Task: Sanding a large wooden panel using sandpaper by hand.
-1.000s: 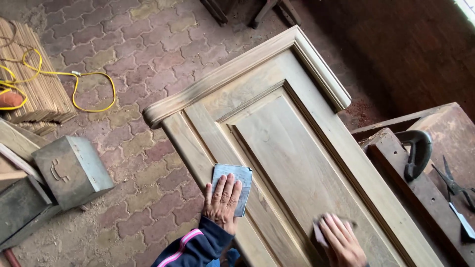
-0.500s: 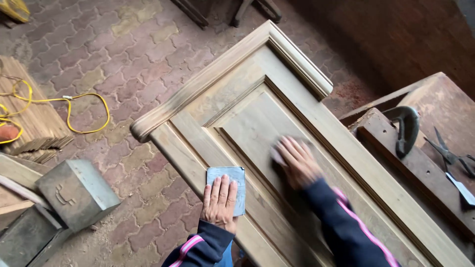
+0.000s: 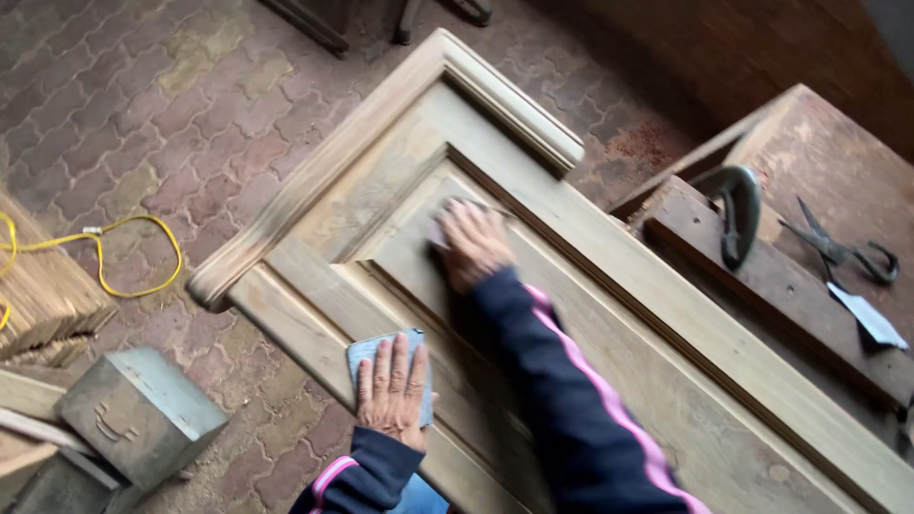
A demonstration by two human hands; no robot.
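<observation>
Pressing flat, fingers spread, left hand (image 3: 390,388) pins a grey sandpaper sheet (image 3: 362,350) on the wooden door's (image 3: 628,276) near-left rail while right hand (image 3: 471,243), fingers together, presses a barely visible pad on the far panel end; progress can't tell, wood's still bare, w/ near stretch left.

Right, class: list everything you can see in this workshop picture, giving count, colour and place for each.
wooden door panel: one, pale bare wood, centre, running diagonally
sandpaper sheet: one, grey-blue, on the panel's left rail
clamp: one, dark metal, on the bench at right
scissors: one pair, dark, far right
grey block: one, lower left on the floor
yellow cable: one, left
brick floor: reddish, upper left
left hand: flat on the sandpaper sheet
right hand: blurred, pressed on the panel's recessed centre
</observation>
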